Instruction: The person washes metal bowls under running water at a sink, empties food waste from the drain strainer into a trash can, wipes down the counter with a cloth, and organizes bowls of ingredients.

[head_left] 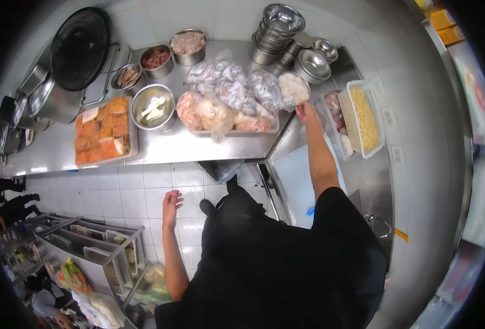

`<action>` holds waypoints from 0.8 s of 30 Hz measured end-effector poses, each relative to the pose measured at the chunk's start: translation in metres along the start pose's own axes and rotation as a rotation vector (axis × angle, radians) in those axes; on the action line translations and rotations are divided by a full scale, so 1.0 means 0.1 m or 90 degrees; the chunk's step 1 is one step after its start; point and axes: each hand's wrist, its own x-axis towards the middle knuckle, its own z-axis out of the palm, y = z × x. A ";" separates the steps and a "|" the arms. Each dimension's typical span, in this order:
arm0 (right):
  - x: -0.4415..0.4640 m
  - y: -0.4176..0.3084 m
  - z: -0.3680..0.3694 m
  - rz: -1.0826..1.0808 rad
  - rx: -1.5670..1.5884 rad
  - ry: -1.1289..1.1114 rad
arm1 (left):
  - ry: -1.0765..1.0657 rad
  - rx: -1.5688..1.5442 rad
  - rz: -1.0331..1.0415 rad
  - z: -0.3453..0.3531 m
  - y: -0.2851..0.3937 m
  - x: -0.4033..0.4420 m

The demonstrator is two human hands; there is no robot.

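My right hand (304, 111) reaches to the lower edge of a plastic bag with pale contents (293, 90), its fingers closed on the bag's edge. That bag lies at the right end of a tray (198, 131) heaped with clear bags of pinkish meat (228, 90). Low over the tiled floor hangs my left hand (172, 204), with its fingers apart and nothing in them. To the right of my right hand stand a container of dark red packets (334, 112) and a white basket of yellow noodles (364, 118).
Stacked steel bowls (283, 21) stand at the back of the counter. A tray of orange blocks (104, 131), a steel bowl with white pieces (153, 107) and round meat tins (187, 46) are left of the bags. A metal rack (111, 255) stands lower left; people are beyond.
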 end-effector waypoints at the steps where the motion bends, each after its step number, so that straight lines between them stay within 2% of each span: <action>1: 0.13 0.05 0.00 0.028 -0.001 -0.016 | -0.011 0.002 -0.010 0.09 0.05 0.07; 2: 0.06 0.03 0.06 0.036 0.029 0.008 | -0.023 0.001 -0.011 0.21 0.15 0.14; 5: 0.21 0.26 -0.03 0.030 0.214 -0.118 | -0.052 -0.022 -0.014 0.47 0.47 0.35; 8: -0.10 0.19 0.03 0.065 0.301 -0.037 | -0.048 -0.028 0.004 0.57 0.70 0.55; 11: -0.24 0.06 0.01 0.101 0.356 -0.046 | -0.047 -0.014 0.007 0.61 0.82 0.71; 14: -0.36 -0.07 0.04 0.066 0.361 0.026 | -0.071 0.015 -0.003 0.71 1.04 0.73; 17: -0.46 -0.11 -0.11 0.018 0.312 0.068 | -0.148 0.060 0.007 0.97 1.28 0.70; 20: -0.68 -0.08 -0.41 -0.010 0.244 0.032 | -0.275 0.054 0.014 1.40 1.51 0.70; 24: -1.17 -0.06 -0.75 -0.018 0.237 0.064 | -0.475 0.084 -0.012 2.19 1.51 0.82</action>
